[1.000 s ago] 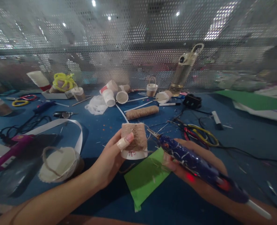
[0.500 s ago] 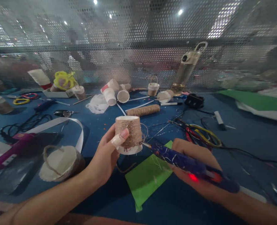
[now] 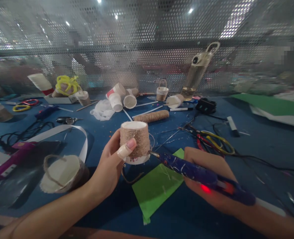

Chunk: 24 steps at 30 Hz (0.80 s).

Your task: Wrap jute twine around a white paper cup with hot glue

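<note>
Upside down in my left hand [image 3: 112, 164] is a paper cup [image 3: 139, 141] wrapped in brown twine, its white rim band bare at the bottom. The thumb presses on the twine at the front; the other fingers go behind the cup. My right hand [image 3: 208, 166] is closed around a blue glue gun [image 3: 189, 169] with a red light on its side and a white glue stick out the back. Its metal nozzle meets or nearly meets the lower right of the twine. A loose twine end hangs beneath the cup. Below lies a green sheet [image 3: 158, 187].
To the left stands a twine-handled cup basket [image 3: 62, 174] beside a purple glue gun [image 3: 11, 159]. Behind my hands lie a twine roll [image 3: 151, 116] and several paper cups [image 3: 117, 102]. Pliers and scissors [image 3: 217, 142] lie at right; a water bottle [image 3: 196, 73] stands at the back.
The cup has tilted slightly in my left hand and shifted a little left. The glue gun's nozzle stays at the cup's lower right side.
</note>
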{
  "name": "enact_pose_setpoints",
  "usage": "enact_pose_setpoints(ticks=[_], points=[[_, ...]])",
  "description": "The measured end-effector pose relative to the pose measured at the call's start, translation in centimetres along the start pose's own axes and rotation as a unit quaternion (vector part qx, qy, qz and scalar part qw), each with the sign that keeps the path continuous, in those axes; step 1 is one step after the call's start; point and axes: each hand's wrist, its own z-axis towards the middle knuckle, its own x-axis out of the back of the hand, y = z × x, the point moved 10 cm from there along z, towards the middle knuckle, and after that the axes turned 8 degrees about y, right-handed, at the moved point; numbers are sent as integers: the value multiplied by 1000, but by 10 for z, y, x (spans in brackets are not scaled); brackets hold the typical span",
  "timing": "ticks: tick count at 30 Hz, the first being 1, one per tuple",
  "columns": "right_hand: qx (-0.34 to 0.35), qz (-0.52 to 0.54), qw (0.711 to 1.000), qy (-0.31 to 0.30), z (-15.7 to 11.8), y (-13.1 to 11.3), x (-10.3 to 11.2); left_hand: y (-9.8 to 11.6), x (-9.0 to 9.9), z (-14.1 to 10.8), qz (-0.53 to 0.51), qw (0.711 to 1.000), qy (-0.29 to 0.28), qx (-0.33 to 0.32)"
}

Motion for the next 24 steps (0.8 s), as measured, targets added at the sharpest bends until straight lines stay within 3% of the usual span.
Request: enact_pose_setpoints(ticks=[9,24], points=[[-2,-17,999,-29,-2,2,-5,0,2,1,12,1000,14,-4],[38,-42,998,-18,-3,-7,-3,-3,2,1,5,1000,10,-6]])
